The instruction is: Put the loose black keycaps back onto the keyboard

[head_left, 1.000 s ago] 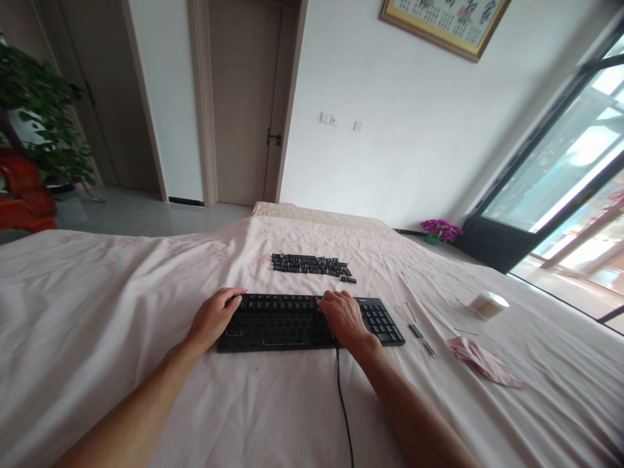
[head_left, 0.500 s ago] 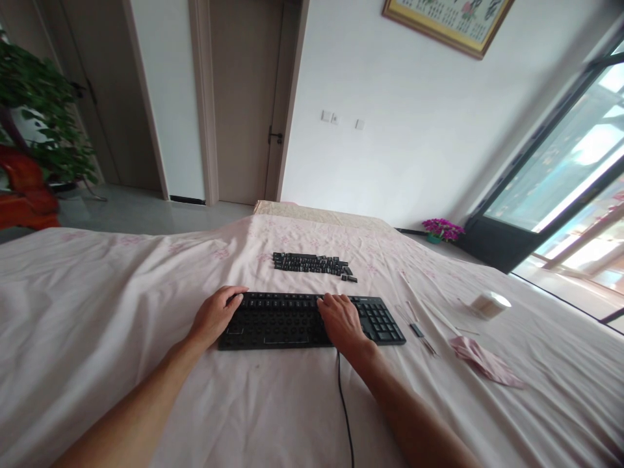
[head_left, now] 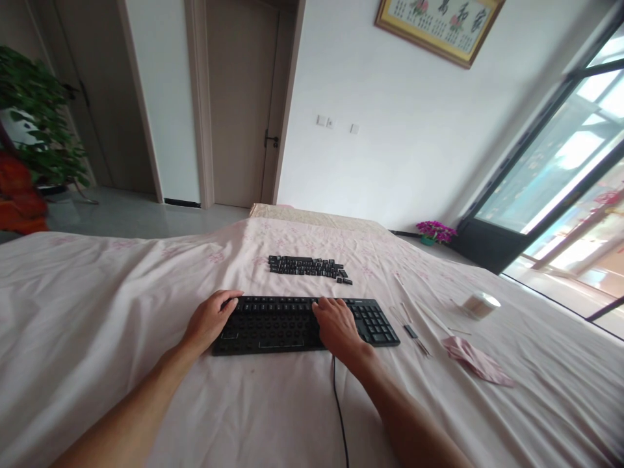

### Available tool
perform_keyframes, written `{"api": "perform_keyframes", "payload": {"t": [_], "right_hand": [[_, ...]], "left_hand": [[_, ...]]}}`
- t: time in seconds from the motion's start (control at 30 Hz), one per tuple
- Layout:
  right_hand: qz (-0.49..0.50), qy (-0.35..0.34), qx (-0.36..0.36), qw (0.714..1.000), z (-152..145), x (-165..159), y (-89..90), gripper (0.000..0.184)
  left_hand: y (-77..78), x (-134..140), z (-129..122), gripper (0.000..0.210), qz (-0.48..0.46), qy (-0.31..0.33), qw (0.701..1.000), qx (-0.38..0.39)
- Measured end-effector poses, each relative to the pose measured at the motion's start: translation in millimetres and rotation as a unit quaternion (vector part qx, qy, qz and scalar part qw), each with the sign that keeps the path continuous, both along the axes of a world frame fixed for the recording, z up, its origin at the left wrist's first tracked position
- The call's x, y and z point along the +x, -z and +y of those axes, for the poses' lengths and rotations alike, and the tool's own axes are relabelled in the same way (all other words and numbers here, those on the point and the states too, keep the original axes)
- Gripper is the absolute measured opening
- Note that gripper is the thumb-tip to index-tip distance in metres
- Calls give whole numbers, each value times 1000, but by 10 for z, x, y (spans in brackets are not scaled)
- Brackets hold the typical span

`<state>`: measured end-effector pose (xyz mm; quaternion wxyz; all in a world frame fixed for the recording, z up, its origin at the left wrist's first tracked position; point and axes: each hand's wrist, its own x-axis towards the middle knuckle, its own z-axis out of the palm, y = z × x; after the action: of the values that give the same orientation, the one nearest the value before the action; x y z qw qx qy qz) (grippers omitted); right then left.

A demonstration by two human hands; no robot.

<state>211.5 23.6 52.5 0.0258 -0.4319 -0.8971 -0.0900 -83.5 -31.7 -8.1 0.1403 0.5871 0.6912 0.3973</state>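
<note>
A black keyboard [head_left: 273, 328] lies on the pink sheet, its main block stripped of most keycaps while the top rows and number pad keep theirs. My left hand [head_left: 212, 318] is closed around its upper left end, thumb on top. Over the right part of the main block, my right hand [head_left: 336, 325] has its fingers bent and close together at the upper keys; what they pinch, if anything, is hidden. Beyond the keyboard, loose black keycaps [head_left: 307, 266] lie grouped in rows.
To the right lie a small dark-handled tool [head_left: 412, 333], a crumpled pink cloth [head_left: 478, 361] and a white round container [head_left: 481, 305] of what look like cotton swabs. A black cable [head_left: 338, 403] runs from the keyboard towards me. Doors and a white wall stand beyond the bed.
The whole view has shifted slightly, moving the scene a little left and down. Both hands keep their places on the keyboard, and the loose keycaps look the same.
</note>
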Motion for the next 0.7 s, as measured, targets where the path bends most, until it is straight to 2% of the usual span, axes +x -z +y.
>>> {"api": "perform_keyframes", "payload": {"t": [0.17,0.3,0.37,0.5,0.7], "right_hand": [[109,53,-38,992,313,318,-45,36],[155,192,8,969,751,586,-57,35],[146,228,19,963,949,667,-54,33],[91,224,40,970,1194,672,-31,31],[50,193,51,979,1317,476,6,29]], "left_hand": [[50,-21,12,38,-2,7,1000,7],[49,-16,14,38,-4,3,1000,4],[32,-8,14,38,-6,2,1000,2],[23,-7,16,38,-14,4,1000,-1],[46,-20,24,37,-13,1,1000,7]]}}
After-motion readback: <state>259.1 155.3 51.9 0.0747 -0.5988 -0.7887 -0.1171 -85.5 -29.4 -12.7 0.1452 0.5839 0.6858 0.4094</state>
